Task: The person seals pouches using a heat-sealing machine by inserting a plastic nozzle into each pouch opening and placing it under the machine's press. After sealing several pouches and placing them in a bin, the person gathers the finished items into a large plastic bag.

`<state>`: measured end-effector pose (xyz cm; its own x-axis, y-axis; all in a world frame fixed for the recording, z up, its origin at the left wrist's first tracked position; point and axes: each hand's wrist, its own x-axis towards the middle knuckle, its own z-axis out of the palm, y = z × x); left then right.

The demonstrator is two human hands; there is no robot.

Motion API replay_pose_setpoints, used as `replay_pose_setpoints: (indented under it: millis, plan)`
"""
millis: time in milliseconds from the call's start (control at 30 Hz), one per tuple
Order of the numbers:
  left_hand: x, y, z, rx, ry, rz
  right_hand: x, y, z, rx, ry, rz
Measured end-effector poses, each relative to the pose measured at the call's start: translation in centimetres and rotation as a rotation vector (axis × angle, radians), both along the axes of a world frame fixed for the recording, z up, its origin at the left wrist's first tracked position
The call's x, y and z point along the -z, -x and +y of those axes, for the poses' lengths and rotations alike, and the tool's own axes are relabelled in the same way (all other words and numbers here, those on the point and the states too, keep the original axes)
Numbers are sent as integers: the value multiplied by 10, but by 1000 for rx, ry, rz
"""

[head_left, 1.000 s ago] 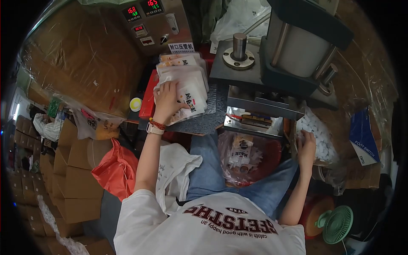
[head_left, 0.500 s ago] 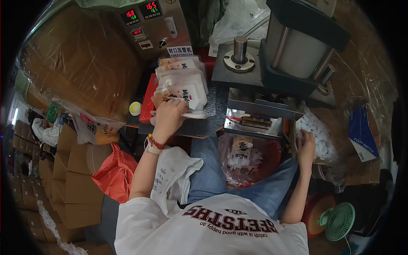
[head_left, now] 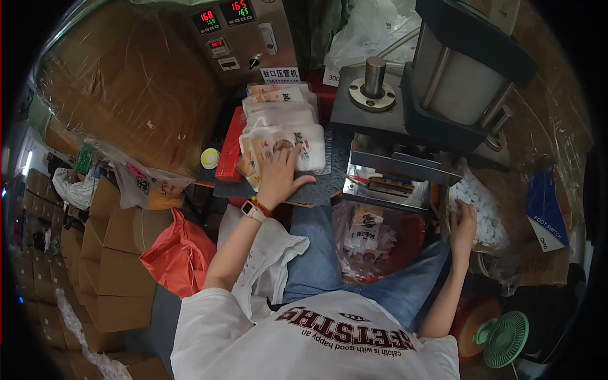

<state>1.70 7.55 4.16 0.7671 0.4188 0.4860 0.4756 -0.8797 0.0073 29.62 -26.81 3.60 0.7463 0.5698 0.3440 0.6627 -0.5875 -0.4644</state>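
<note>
My left hand (head_left: 278, 174) lies palm down with fingers spread on the nearest of a stack of flat printed plastic pouches (head_left: 310, 149). More pouches (head_left: 278, 114) overlap behind it, beside a red box (head_left: 229, 149). At the right, my right hand (head_left: 464, 227) reaches the near edge of a box of small white plastic pieces (head_left: 484, 212). Its fingers look bent but apart, and I make out nothing held in them. Between the hands is the metal jaw (head_left: 396, 171) of a press machine (head_left: 443, 82).
A control box (head_left: 244, 38) with lit red and green digits stands at the back. Between my knees, a red basin (head_left: 411, 237) lined with clear plastic holds several pouches. A green fan (head_left: 506, 339), a red bag (head_left: 179, 253) and cardboard boxes (head_left: 120, 266) surround me.
My left hand has flattened out onto the front pouch, which was partly lifted in its fingers before and now lies on the stack. My right hand stays at the white pieces. The view shifted slightly.
</note>
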Motion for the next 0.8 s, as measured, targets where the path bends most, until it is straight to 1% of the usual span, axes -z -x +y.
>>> replay_pose_setpoints:
  millis: [33, 100, 167, 233, 267, 300, 333, 367, 400, 433, 467, 533, 567, 600, 633, 667, 733, 767, 800]
  plan:
    - [10, 1, -5, 17, 38, 3, 0, -1, 1, 19, -2, 17]
    - [3, 2, -10, 31, 76, 26, 3, -4, 2, 21, -18, 43]
    - [-1, 1, -9, 14, 232, 8, 5, -4, -1, -1, -2, 68]
    - [-4, -7, -3, -14, 282, 3, 6, -1, 2, 18, -97, -12]
    - [-7, -15, -3, -47, 100, -173, 10, -2, 3, 21, -95, -10]
    - [-9, -22, -2, -77, -80, -346, 15, -1, 3, 54, -157, -56]
    - [-4, -30, 5, -72, -72, -341, 19, 0, 1, 87, -216, -103]
    - [6, -39, 15, -112, -49, -254, 14, 4, 3, 92, -208, -100]
    - [17, -43, 20, -156, -25, -166, 5, 12, 7, 161, -229, 8]
    - [30, -42, 20, -159, -13, -165, -1, 15, 7, 226, -247, 112]
    - [35, -42, 20, -162, 4, -157, 0, 14, 5, 226, -241, 108]
    - [42, -41, 24, -156, 20, -149, 8, 14, -1, 155, -364, -68]
    - [40, -36, 19, -165, -7, -173, 7, 18, -6, 152, -356, -67]
    - [32, -35, 17, -169, -44, -204, 3, 25, -7, 141, -601, 88]
    - [28, -26, 5, -202, -179, -163, 0, 33, -6, 131, -847, 249]
    - [20, -21, -11, -195, -179, -160, -5, 44, -7, 139, -848, 250]
    - [16, -7, -53, -149, 39, 147, -20, 72, -11, -36, -960, 368]
    - [28, 1, -69, -106, 91, 116, -25, 86, -5, -91, -948, 416]
    - [39, 7, -84, -62, 142, 82, -26, 99, 2, -167, -879, 556]
